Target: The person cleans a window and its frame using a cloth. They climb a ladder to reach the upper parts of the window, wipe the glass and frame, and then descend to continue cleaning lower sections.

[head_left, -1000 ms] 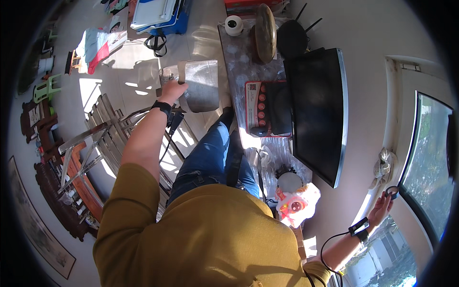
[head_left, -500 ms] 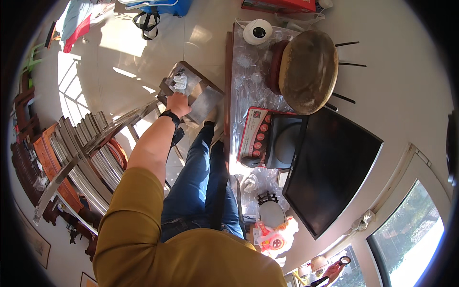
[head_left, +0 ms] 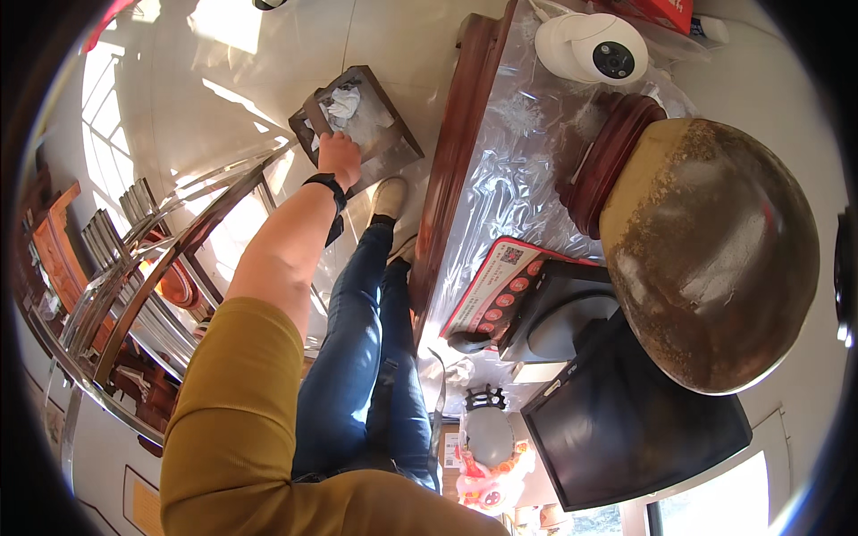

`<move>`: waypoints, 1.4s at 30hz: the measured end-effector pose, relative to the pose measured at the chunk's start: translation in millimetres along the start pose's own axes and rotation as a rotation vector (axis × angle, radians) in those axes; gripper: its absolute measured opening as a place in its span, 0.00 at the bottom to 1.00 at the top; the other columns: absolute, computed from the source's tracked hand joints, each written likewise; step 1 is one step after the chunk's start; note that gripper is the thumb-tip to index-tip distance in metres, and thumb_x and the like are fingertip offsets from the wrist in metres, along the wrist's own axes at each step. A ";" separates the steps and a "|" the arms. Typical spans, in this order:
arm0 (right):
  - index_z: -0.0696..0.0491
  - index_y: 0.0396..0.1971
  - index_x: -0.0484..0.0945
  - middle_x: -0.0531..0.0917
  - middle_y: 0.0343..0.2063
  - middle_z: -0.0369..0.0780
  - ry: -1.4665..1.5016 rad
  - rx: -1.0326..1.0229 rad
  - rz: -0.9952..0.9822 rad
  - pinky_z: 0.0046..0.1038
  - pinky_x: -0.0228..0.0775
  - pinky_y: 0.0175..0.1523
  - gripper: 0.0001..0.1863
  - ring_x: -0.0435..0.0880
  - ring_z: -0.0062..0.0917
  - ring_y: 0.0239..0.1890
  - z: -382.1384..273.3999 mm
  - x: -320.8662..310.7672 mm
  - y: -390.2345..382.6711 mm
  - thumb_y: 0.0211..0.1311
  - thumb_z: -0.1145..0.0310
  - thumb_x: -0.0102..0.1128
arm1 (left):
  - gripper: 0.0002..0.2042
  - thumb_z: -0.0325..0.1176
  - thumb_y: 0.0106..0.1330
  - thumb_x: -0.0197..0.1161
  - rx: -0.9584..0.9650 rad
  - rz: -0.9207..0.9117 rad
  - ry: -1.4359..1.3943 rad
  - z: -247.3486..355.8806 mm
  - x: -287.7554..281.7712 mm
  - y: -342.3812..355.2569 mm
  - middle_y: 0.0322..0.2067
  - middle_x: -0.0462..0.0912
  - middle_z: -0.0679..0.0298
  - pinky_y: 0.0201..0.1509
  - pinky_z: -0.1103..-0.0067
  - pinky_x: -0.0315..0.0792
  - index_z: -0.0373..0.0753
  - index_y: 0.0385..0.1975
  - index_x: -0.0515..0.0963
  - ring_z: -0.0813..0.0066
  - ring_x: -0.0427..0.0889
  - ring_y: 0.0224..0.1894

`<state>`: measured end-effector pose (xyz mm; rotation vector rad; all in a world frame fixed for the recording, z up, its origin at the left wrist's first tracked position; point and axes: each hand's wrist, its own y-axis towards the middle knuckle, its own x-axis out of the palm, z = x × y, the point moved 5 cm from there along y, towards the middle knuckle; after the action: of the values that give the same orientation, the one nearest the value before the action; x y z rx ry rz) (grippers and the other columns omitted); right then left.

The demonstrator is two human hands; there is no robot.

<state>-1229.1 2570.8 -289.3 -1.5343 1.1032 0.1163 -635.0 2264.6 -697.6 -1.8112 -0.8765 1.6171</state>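
Note:
At the end of my outstretched left arm, my left hand (head_left: pixel 340 159) is closed on the near side of a dark brown rectangular box (head_left: pixel 399 143) low over the floor. Crumpled white tissue (head_left: pixel 343 104) lies inside the box, just beyond my fingers. A dark strip runs across the box by my knuckles; whether I grip that strip or the rim is hard to make out. A black band (head_left: pixel 328 189) circles my left wrist. My right hand is not in view.
Right of my legs stands a reddish-wood table (head_left: pixel 458 147) under clear plastic. It bears a white camera (head_left: pixel 590 49), a large brown rounded object (head_left: pixel 710 259) on a red stand, a black monitor (head_left: pixel 635 415) and a mouse (head_left: pixel 469 342). Metal-framed chairs (head_left: pixel 147 295) stand at left.
My view has shifted and turned, with the table things now larger and nearer. My left hand keeps its hold on the box, whose inside now shows more, and my shoe has come into view.

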 end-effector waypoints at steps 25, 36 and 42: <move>0.51 0.48 0.73 0.79 0.45 0.39 0.008 -0.005 -0.002 0.23 0.74 0.40 0.12 0.79 0.25 0.41 2.7 20.2 30.0 0.67 0.66 0.52 | 0.13 0.35 0.63 0.51 0.107 -0.099 0.186 16.1 63.2 42.5 0.49 0.76 0.69 0.63 0.60 0.52 0.48 0.43 0.80 0.67 0.62 0.62; 0.51 0.48 0.73 0.78 0.45 0.39 0.349 -0.188 -0.107 0.24 0.73 0.40 0.12 0.79 0.25 0.41 -76.6 -60.7 22.6 0.67 0.66 0.52 | 0.10 0.32 0.53 0.58 0.036 -0.173 -0.143 34.1 19.8 -97.3 0.37 0.83 0.58 0.48 0.65 0.73 0.43 0.35 0.81 0.59 0.81 0.44; 0.51 0.48 0.73 0.78 0.45 0.39 0.735 -0.586 -0.378 0.25 0.73 0.41 0.12 0.78 0.25 0.41 -183.3 -189.6 -71.8 0.67 0.66 0.52 | 0.14 0.40 0.54 0.59 0.124 -0.217 -0.285 46.0 -42.9 -191.5 0.37 0.82 0.51 0.46 0.66 0.74 0.37 0.34 0.81 0.54 0.80 0.43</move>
<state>-1373.4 2518.8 -63.1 -2.3942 1.3820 -0.4567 -703.9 2351.9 -529.5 -1.3711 -1.0335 1.7697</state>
